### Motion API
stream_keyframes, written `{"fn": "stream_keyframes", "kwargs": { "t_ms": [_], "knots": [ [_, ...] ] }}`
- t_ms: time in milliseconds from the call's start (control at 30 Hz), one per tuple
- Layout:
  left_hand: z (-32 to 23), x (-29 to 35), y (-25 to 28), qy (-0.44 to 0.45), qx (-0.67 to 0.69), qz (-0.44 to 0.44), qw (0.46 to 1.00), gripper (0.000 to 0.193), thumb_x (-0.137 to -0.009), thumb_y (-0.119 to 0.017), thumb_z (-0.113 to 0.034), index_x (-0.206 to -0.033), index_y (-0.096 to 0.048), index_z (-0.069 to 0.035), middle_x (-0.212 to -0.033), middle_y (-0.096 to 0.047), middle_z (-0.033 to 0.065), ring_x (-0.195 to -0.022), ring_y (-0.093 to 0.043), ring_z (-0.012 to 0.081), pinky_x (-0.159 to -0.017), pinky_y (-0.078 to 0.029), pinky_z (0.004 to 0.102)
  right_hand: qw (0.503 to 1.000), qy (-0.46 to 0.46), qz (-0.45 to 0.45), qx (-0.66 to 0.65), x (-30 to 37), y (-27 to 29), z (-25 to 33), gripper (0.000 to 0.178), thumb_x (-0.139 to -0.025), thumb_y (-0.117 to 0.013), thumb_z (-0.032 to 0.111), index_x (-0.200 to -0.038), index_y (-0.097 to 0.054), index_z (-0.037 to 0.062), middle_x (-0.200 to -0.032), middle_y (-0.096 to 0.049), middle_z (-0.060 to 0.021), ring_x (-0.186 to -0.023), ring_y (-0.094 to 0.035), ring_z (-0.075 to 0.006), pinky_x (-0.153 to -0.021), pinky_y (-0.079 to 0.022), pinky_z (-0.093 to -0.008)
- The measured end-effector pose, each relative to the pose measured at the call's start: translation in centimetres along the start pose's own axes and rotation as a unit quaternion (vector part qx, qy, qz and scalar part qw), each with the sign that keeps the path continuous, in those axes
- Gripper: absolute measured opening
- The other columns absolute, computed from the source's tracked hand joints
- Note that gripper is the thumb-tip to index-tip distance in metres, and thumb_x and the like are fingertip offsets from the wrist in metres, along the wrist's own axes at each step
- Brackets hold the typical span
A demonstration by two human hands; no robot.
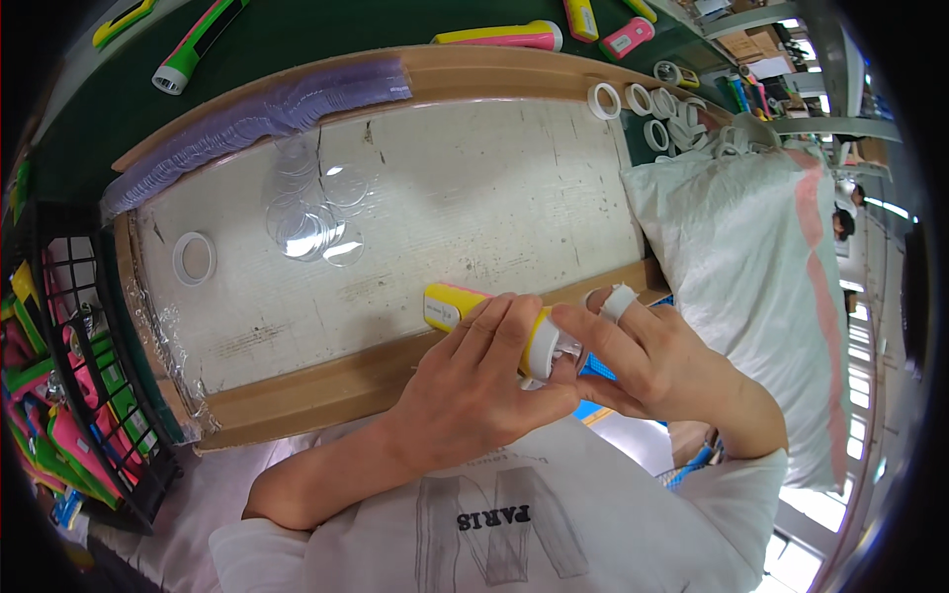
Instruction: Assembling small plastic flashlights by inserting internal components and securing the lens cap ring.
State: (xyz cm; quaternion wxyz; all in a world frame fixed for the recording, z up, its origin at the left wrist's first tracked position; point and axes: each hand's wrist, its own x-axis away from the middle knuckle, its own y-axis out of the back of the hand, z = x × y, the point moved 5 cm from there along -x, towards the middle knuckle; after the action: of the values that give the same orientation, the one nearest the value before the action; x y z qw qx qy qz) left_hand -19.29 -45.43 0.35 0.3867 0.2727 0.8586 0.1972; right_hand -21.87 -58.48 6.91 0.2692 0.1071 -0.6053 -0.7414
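My left hand point(474, 381) is wrapped around a yellow and pink flashlight point(447, 306), its white-rimmed head pointing right. At that head, the thumb and index finger of my right hand point(652, 361) close on the rim. A clear, shiny piece point(566, 344) shows between the fingers and the rim; its exact shape is partly hidden. One right finger wears a white band point(619, 302). Both hands are over the near edge of a shallow cardboard tray point(316, 395). Several clear round discs point(306, 232) lie loose on its pale bottom.
A long row of stacked discs point(247, 124) lines the tray's far left edge. One white ring point(194, 259) lies left; more rings point(682, 124) are heaped far right. A black basket point(99, 366) holds colourful flashlights. A white woven sack point(741, 287) stands right. Other flashlights point(499, 37) lie beyond.
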Motion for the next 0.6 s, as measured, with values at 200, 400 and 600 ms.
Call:
{"fn": "stream_keyframes", "kwargs": {
  "t_ms": [200,400,600],
  "knots": [
    [0.2,0.4,0.1,0.007,0.0,-0.002,1.0,0.029,-0.074,-0.068,-0.007,-0.101,-0.064,-0.017,-0.114,-0.058,0.0219,-0.1,-0.063,0.0357,-0.084,-0.055,0.0407,0.972,-0.118,-0.086,-0.182,0.3,-0.9,-0.4,0.055,-0.081,-0.075,0.027,-0.117,-0.05,-0.0049,-0.085,-0.061,-0.0187,-0.064,-0.061,-0.0323,-0.055,-0.052,-0.0393],
    [6.0,-0.1,-3.4,0.141,0.17,0.076,0.972,0.059,-0.081,-0.069,-0.008,-0.134,-0.043,-0.003,-0.116,-0.059,0.0205,-0.098,-0.061,0.0378,-0.086,-0.048,0.0433,0.945,-0.202,-0.158,-0.202,-0.3,-1.3,-3.7,0.053,-0.083,-0.073,0.04,-0.102,-0.053,-0.0053,-0.066,-0.062,-0.0188,-0.061,-0.065,-0.0373,-0.056,-0.05,-0.0415],
    [3.4,0.0,-1.9,0.317,0.546,0.218,0.744,0.042,-0.092,-0.06,-0.015,-0.128,-0.043,-0.001,-0.085,-0.057,0.0049,-0.072,-0.057,0.0128,-0.064,-0.048,0.0274,0.924,-0.058,-0.25,-0.285,-2.1,-0.3,-4.9,0.032,-0.097,-0.054,0.029,-0.112,-0.061,0.0006,-0.092,-0.058,-0.0189,-0.08,-0.059,-0.0334,-0.069,-0.048,-0.0408]
  ]
}}
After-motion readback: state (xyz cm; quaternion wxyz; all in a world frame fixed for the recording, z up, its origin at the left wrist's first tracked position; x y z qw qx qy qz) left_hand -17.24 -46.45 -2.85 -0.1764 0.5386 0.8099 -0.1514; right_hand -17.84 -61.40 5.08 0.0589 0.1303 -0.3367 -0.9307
